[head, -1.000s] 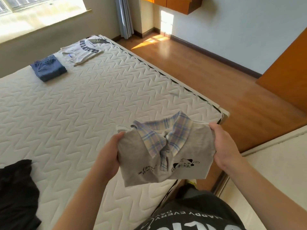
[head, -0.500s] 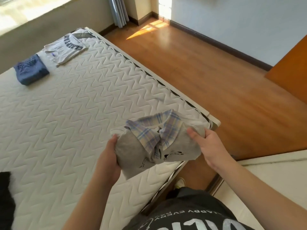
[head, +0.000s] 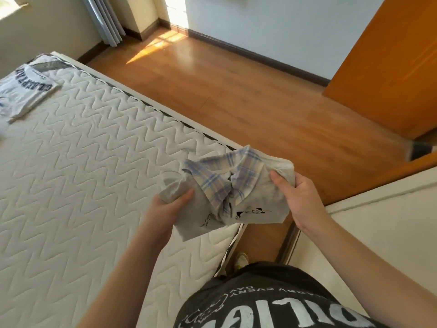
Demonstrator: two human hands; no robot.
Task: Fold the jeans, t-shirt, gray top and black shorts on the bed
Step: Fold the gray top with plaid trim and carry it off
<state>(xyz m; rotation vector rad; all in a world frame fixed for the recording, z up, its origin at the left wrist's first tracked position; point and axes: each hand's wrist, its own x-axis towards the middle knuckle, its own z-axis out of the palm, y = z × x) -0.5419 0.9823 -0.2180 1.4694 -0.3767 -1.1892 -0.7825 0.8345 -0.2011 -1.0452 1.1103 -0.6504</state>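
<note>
Holding: gray top (head: 257, 204), folded to a compact bundle, carried in the air over the near corner of the bed (head: 78, 176), plaid collar facing up.
Left hand (head: 165, 209): grasping the bundle's left edge, thumb on top of the cloth, fingers hidden under it.
Right hand (head: 300, 197): grasping the right edge, thumb pressed on the gray fabric, fingers curled round the outer fold.
Condition of bundle: slightly crumpled at both gripped edges; lower hem hangs free below the hands; small printed figures visible under the collar.
T-shirt (head: 21, 91): 1 item, white with dark lettering, lying folded flat at the far corner of the mattress, well apart from the hands.
Jeans and black shorts: not visible in this view; position cannot be told.
Step in hand: judged to be item 3 of 4, fold apparently complete, garment in transit toward a resting place.
Next move calls for: lowering the bundle flat onto the mattress with both edges kept level, so the layers do not slide open, then letting go with both hands together.
Risk: uneven release could let the loose hem unfold.
Other: wooden floor (head: 260, 95) beside the bed; person's dark printed shirt (head: 272, 304) at the bottom edge.
</note>
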